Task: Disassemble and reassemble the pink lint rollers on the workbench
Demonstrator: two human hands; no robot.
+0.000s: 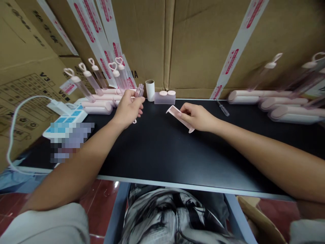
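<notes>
My left hand (pixel 129 107) is closed around a transparent plastic tube (pixel 139 90), whose end pokes up past the thumb. A small pale tip shows below that hand, perhaps the tube's other end. Between the thumb and fingers of my right hand (pixel 199 117) is a pale pink plastic shell (pixel 179 117), long and shallow with raised ends, held tilted above the black table. Beyond the hands stand a white cardboard roll (pixel 150 90) and a translucent lilac box (pixel 164 98) topped by two round pink caps (pixel 167 93).
Several pink units with upright tubes and heart-shaped loops stand at left (pixel 98 105) and right (pixel 291 113). A small screwdriver (pixel 223 108) lies near the back edge. At left is a power strip (pixel 66 118) with a white cable. Cardboard boxes (pixel 203 44) wall the back.
</notes>
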